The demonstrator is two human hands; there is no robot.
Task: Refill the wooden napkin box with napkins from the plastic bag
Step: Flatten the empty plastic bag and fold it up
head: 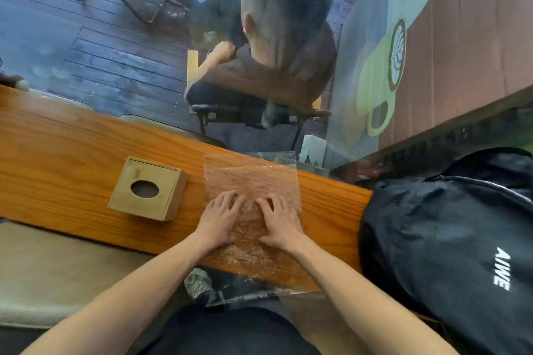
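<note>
A clear, crinkled plastic bag (251, 179) lies flat across the narrow wooden counter (57, 147), its near end hanging over the front edge. No napkins show inside it. My left hand (220, 217) and my right hand (279, 220) rest side by side on the bag, palms down, fingers spread and pressing it flat. The wooden napkin box (148, 189) sits to the left of the bag, its lid on, with a dark oval opening in the top. It stands apart from both hands.
A black backpack (450, 239) lies at the counter's right end. Behind the counter is a glass pane; a seated person (277, 46) and chairs are on the deck beyond it. A cushioned bench (57, 268) lies below the counter's front edge.
</note>
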